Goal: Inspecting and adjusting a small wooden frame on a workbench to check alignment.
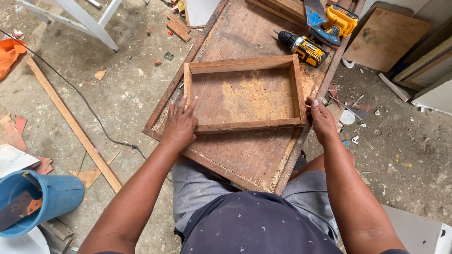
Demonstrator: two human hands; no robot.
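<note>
the wooden frame [245, 94] lies flat on the plywood board [245, 150] across the person's lap. the left hand [180, 123] rests on the frame's near left corner, fingers spread flat. the right hand [321, 118] grips the frame's near right corner, fingers curled over its edge. beyond the frame lie a yellow drill [305, 48] and a blue-handled saw [316, 19]. far left of the frame sits a blue bucket [47, 197].

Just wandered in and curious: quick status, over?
Left hand flat on wooden frame's near-left corner. Right hand grips its near-right corner. Frame lies on the board workbench. Two cordless drills beyond, clear of it.
</note>
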